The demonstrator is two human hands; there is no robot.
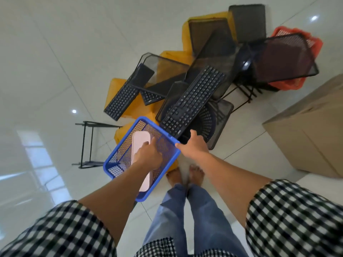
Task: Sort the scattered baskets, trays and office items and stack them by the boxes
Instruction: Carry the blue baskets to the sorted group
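Blue basket (106,166), at the thumb of the right hand (194,144): moulded plastic lattice with a faintly glossy rim. Pale pink slab (140,140), under the left hand (148,154): smooth matt plastic. Beyond both hands: black keyboards (194,97), matt plastic; black trays (284,56), fine metal mesh with a dull finish; yellow-orange containers (185,28) and a red basket (315,43), shiny plastic. Left of the left hand: black frame (96,124), thin metal rod, matt. Right of the right hand: box (306,130), plain brown cardboard, matt. Floor (55,71): pale polished tiles, glossy, mirroring lights. Sleeves (297,219): checked woven cloth. Trousers (167,219): blue denim.
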